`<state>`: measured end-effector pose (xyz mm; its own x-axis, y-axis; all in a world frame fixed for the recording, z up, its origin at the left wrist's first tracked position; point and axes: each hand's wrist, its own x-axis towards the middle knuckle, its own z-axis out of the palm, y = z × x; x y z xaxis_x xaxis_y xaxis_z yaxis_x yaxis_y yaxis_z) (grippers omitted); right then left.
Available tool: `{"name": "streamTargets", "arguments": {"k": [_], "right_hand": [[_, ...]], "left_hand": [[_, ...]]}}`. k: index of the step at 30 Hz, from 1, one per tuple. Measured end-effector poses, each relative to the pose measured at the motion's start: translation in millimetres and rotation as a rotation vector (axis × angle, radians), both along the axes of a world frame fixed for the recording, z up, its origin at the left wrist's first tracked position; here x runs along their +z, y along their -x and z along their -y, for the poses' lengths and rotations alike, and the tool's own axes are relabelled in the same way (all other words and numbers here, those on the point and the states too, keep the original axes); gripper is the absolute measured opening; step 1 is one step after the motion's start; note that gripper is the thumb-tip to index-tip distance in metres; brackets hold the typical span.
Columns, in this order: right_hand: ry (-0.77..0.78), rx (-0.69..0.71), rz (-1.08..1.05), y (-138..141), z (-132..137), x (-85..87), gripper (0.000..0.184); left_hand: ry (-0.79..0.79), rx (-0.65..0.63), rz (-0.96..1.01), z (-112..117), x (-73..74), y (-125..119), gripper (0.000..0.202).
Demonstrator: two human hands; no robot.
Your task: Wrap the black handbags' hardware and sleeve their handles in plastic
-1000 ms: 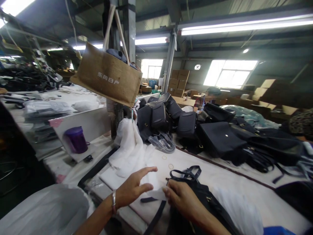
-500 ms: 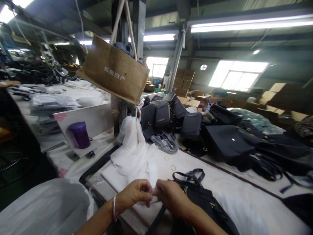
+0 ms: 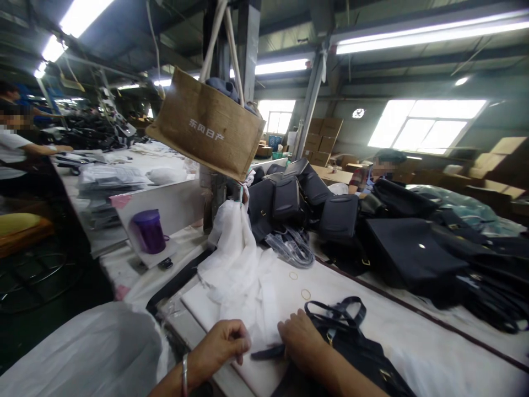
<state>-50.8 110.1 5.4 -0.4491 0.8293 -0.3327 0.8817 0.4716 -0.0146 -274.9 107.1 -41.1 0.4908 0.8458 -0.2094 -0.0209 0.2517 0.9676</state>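
Left hand over a white worktable, right hand by a black bag.

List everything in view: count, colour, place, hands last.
Tabletop: one, white, centre to right
Near bag: one, black, lower right
Strip: one, black, lower centre
Rings: two, tan, on tabletop
Tote: one, brown, hanging at post
Sheeting: bunch, white, below tote
Far bags: many, black, heaped beyond tabletop
Wrapped straps: bundle, grey, before far bags
Cup: one, purple, left of post
Sack: one, white, lower left
Boxes: several, brown, background
Co-workers: at least two, left edge and background
Left hand: one, bare, lower centre
Right hand: one, bare, at near bag
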Motion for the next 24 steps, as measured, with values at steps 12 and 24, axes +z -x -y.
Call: {"name": "streamTargets", "arguments": {"k": [12, 24], "right_hand": [[-0.050, -0.249, -0.421, -44.4, -0.1, 49.2, 0.012], [-0.023, -0.248, -0.454, -49.4, 16.4, 53.3, 0.016]], "left_hand": [[-0.099, 0.136, -0.127, -2.9, 11.1, 5.3, 0.009], [-0.220, 0.073, -0.179, -6.8, 10.8, -4.1, 0.004]]}}
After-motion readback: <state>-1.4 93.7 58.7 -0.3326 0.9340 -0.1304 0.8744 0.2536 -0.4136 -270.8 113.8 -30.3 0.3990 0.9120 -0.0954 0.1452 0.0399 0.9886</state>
